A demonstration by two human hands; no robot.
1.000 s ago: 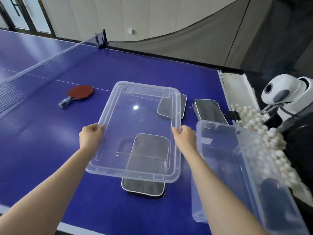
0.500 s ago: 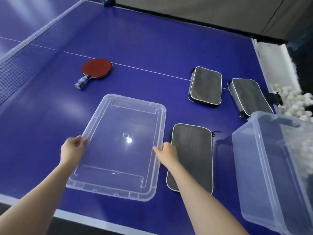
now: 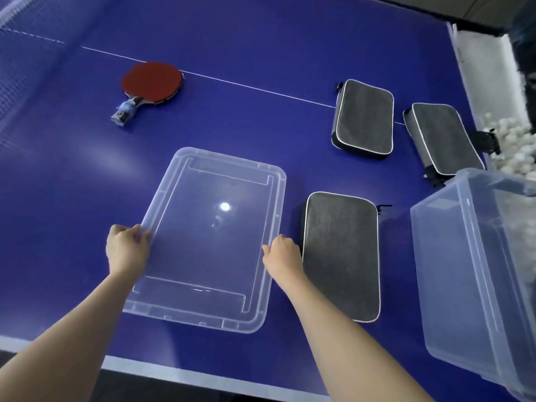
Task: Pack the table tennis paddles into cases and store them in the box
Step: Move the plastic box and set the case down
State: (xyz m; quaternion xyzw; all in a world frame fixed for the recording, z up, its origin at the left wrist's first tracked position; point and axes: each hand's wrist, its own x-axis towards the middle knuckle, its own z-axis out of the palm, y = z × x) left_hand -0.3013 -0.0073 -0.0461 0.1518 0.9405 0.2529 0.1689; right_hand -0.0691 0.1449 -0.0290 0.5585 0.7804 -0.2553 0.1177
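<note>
Now both my hands hold the clear lid (image 3: 208, 242), which lies flat on the blue table (image 3: 261, 126). My left hand (image 3: 127, 249) curls its fingers round the left rim and my right hand (image 3: 282, 255) grips the right rim. The red paddle (image 3: 150, 84) lies at eleven o'clock from the lid. The near case (image 3: 342, 256) lies just beside it at three o'clock, with the clear box (image 3: 475, 271) beyond. The second case (image 3: 364, 118) and third case (image 3: 443, 137) lie at one o'clock.

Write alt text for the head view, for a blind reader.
The left hand and right hand hold a clear lid by its sides at a blue table. Three grey cases lie to its right, a red paddle beyond, a clear box far right.
</note>
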